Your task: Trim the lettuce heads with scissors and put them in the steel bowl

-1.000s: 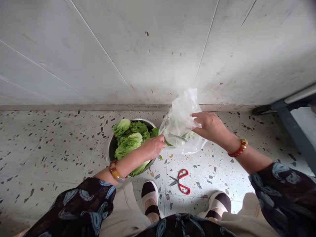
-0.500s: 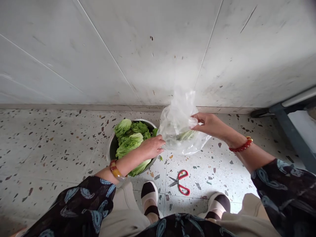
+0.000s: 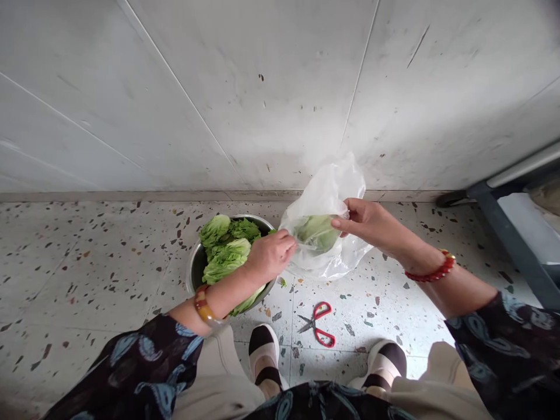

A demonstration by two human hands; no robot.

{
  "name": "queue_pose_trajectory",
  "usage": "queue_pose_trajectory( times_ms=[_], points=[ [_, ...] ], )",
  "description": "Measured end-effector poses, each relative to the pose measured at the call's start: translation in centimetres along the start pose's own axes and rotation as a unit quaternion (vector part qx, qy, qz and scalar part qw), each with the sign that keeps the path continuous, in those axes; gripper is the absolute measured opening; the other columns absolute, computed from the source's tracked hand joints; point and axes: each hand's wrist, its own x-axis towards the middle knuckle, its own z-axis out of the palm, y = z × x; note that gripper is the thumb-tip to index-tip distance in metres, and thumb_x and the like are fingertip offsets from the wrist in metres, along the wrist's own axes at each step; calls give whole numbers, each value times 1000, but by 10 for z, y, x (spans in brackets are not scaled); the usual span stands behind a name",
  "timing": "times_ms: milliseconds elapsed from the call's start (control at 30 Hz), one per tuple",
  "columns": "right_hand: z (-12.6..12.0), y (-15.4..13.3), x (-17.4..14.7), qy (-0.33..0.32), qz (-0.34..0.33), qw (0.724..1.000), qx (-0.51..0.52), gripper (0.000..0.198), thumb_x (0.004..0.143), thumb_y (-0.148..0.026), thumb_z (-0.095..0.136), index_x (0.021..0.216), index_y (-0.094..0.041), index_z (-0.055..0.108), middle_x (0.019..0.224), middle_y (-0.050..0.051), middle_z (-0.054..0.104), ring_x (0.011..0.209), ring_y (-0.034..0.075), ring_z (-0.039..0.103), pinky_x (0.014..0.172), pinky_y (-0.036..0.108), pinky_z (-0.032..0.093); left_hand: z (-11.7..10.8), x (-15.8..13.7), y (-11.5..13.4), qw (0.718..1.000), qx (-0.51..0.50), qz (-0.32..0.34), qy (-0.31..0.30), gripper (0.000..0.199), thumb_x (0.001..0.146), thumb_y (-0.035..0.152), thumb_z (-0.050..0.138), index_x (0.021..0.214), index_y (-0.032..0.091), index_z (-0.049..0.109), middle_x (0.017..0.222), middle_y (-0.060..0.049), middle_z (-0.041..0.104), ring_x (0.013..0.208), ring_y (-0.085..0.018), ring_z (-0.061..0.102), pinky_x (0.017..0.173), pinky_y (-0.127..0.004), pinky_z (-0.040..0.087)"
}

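Observation:
A clear plastic bag [image 3: 335, 181] hangs between my hands, and green lettuce [image 3: 318, 232] shows inside it. My left hand [image 3: 272, 255] is closed, pinching the left edge of the bag. On the other side my right hand [image 3: 365, 224] grips the bag's rim between thumb and fingers. Under my left forearm stands a round metal basin [image 3: 193, 269] on the floor. Several lettuce heads [image 3: 228, 258] fill it, partly covered by my arm.
Red-handled scissors [image 3: 322, 324] lie spread on the speckled floor [image 3: 109, 262], between my shoes. A pale wall [image 3: 245, 105] rises just beyond the basin. To the right is a dark metal frame [image 3: 510, 230]. A small leaf scrap [image 3: 283, 282] lies near the basin.
The bag's upper part has opened out and the lettuce inside shows more clearly. My left hand has risen slightly against the bag; my right hand stays at its rim. The view has shifted slightly.

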Motion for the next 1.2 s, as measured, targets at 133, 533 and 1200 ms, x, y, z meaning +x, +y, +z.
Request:
queue_pose_trajectory(
  times_ms=[133,533,1200],
  points=[
    [-10,1,-6,-51,-53,997,24,50,79,-68,79,78,-21,63,74,2,65,71,16,62,63,32,49,-8,-7,-14,999,-5,3,45,29,101,16,49,79,18,68,84,-5,65,72,-16,58,66,-27,42],
    [-3,2,-8,102,-192,963,-160,50,96,-47,67,61,-25,40,57,-2,48,53,12,42,51,32,35,-7,-3,-18,998,13,-5,-58,33,99,19,51,69,18,64,74,-4,63,62,-15,55,60,-27,38],
    [-29,-9,-8,216,-191,957,-16,26,106,-43,54,109,-29,75,96,7,76,83,18,72,70,34,63,-32,17,-30,935,-261,-212,109,37,90,52,57,89,18,73,96,-9,79,103,-30,72,94,-38,57]
  ],
)
